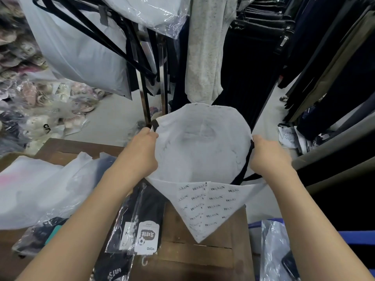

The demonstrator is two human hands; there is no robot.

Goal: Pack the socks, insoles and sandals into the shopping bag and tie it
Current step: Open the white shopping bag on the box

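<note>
Cramped shop, hanging clothes (205, 57) up top. Mid-frame over the counter (219, 258): shopping bag (203, 155) pulled open, left grip (142, 151) and right grip (267, 157) each clamped on its rim. Socks (150, 209) lower left, not packed yet. Keep that mouth wide, slide packs in flat.

The left hand (142, 153) and right hand (267, 157) are bare, both forearms likewise uncovered throughout.
</note>
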